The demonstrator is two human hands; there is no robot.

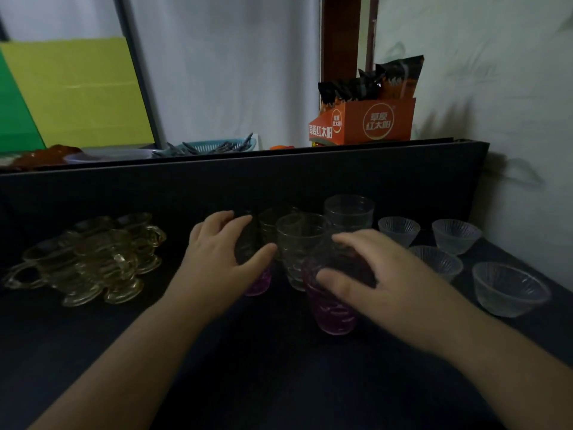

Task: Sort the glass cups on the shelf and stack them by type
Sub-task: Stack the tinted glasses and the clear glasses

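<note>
Nearest us, both bare forearms reach in over the dark shelf (93,330), and each hand has closed on a purple glass. Our right hand (369,274) is wrapped over the top of the nearer purple glass (333,308), thumb across its front and fingers curled round the far side of the rim, so the grip is snug on the glass, which stands upright on the shelf just right of centre. Our left hand (220,256) cups a second purple glass (259,282) from above and from the left, thumb pressed to its right side; only the violet base shows below the palm (we cannot tell whether that base is touching the shelf or just lifted). Between the two hands and a little farther back stands a clear ribbed tumbler (297,246), with another amber-tinted tumbler (273,225) behind it and a stack of clear tumblers (348,212) to the right of those. To the right, four small clear fluted bowls (508,290) sit apart from each other along the shelf toward the wall. To the left, a cluster of amber handled cups (102,262) stands packed together. Beyond the shelf's back panel, on the upper ledge, are a blue basket (217,144) of dark sachets and an orange carton (366,121) holding dark and orange packets
</note>
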